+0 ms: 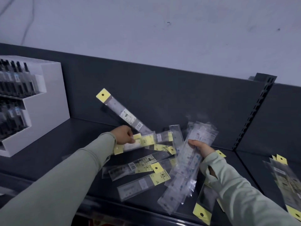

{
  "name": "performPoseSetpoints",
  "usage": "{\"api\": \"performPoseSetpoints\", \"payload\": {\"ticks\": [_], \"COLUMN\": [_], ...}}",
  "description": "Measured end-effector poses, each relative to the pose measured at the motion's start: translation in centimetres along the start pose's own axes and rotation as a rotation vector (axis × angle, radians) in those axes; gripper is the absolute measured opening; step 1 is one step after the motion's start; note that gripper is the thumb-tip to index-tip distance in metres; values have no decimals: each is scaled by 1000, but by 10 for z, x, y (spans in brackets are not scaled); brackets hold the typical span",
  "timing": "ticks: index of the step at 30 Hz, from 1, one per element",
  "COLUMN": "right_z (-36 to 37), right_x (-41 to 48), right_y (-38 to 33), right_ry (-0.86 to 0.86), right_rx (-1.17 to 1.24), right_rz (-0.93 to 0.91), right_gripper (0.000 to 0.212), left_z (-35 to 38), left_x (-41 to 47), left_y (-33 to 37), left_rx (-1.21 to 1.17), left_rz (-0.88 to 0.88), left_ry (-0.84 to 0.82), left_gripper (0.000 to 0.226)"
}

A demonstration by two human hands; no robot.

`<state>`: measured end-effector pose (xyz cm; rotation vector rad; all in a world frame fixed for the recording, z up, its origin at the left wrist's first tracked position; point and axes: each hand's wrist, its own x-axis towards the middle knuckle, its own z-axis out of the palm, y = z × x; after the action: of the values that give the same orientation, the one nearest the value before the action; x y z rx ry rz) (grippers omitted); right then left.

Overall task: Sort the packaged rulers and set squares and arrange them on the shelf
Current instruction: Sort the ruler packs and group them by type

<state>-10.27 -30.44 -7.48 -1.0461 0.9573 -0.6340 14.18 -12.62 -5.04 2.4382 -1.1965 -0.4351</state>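
Left hand [124, 136], fingers curled, pinches yellow-tagged clear ruler packs [146, 141] at the pile's far edge. Right hand [201, 148] grips a fanned bundle of clear packaged rulers [182, 165], thumb on top, over the dark grey metal shelf [78, 144].

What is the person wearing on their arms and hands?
The left sleeve and right sleeve are long, plain and pale green, reaching the wrists. The right one has a narrow slit near its cuff. The left hand and right hand wear no gloves.

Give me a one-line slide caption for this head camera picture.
Left hand grips yellow-tagged rulers, right hand grips a bundle of clear packs, above a loose pile on a dark shelf.
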Motion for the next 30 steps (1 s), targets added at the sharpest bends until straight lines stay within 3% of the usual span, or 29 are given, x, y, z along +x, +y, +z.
{"api": "performPoseSetpoints", "payload": {"ticks": [2,5,9,12,15,19,22,26,28,30], "right_z": [-4,-11,-17,-19,-21,-25,-27,-49,-60,-59], "right_x": [-3,-9,-21,-28,-34,-38,-43,-31,-31,-50], "right_y": [-1,-1,-2,-3,-5,-7,-9,-10,-10,-15], "right_ry": [13,13,27,42,48,69,78,91,114,110], "right_rx": [-5,-6,-6,0,-11,-16,-28,-42,-4,23], "right_rz": [-7,2,11,17,-3,-23,-17,-25,-24,-14], "right_gripper": [52,69,50,57,39,41,46,86,86,70], "left_z": [-3,-6,-6,-6,-8,-10,-8,6,16,27], "left_x": [1,-3,-7,-8,-11,-16,-18,-21,-27,-34], "left_y": [0,0,0,4,11,18,22,37,55,76], "left_rx": [-94,-164,-172,-227,-295,-424,-434,-225,-157,-126], "left_rz": [-1,12,-13,0,39,108,156,214,279,322], "left_ry": [132,159,171,195,226,290,202,82,10,-77], "left_gripper": [17,24,15,18,12,17,37,48,39,32]}}
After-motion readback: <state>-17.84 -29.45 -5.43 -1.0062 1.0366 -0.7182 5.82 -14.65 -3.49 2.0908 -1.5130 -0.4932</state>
